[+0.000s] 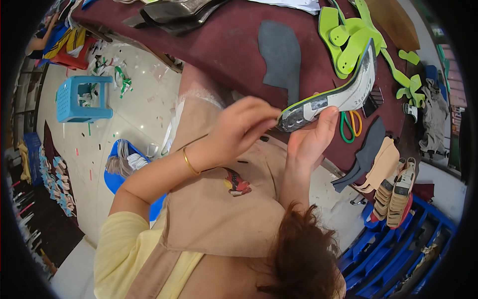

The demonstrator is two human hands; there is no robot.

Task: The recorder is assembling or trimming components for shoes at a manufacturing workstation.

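Near the table edge [214,71], right fingers [327,121] hold a sole [343,97].

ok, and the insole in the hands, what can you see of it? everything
The insole is long, with a strong bend along its length. The face in view is mostly whitish grey, with printed marks, a dark patch mid-length and a darker lower-left end with small pale spots. Bright green shows along its upper-left edge. It looks like stiff board. It's tilted, upper-right end raised, at the table's near edge. The right hand grips it, thumb on the face; the left hand's fingertips are at its lower-left end.
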